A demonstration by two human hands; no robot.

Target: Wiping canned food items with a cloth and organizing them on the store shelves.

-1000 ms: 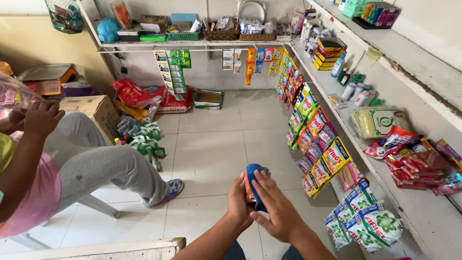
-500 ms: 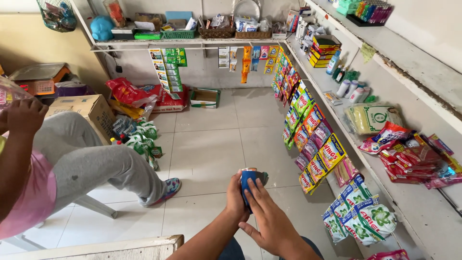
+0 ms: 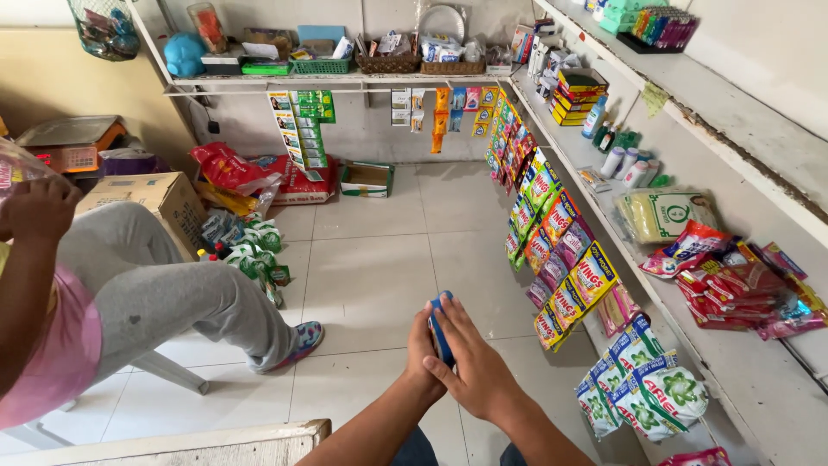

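Your left hand (image 3: pixel 420 345) and right hand (image 3: pixel 470 367) meet low in the centre of the view, pressed together around a small blue object (image 3: pixel 440 328). The fingers of both hands are closed flat against it, right fingers laid across its front, left hand behind; only its blue edge and top show between them, so you cannot tell its exact shape. It is held above the pale tiled floor (image 3: pixel 379 267). To your right, strips of sachets (image 3: pixel 552 250) in yellow, orange, green and purple hang in a row from the edge of the long white shelf (image 3: pixel 759 388). Green-and-white pouches (image 3: pixel 647 397) hang at the near end, just right of your right hand. On the shelf lie red packets (image 3: pixel 733 285) and a pale green bag (image 3: pixel 664 216). More sachet strips (image 3: pixel 302 125) hang from the back shelf (image 3: pixel 345 79), green at left, orange and yellow towards the corner. A seated person (image 3: pixel 129 293) in grey trousers is at your left, beside a brown carton (image 3: pixel 147 198). Red bags (image 3: pixel 233 173) lie against the back wall.
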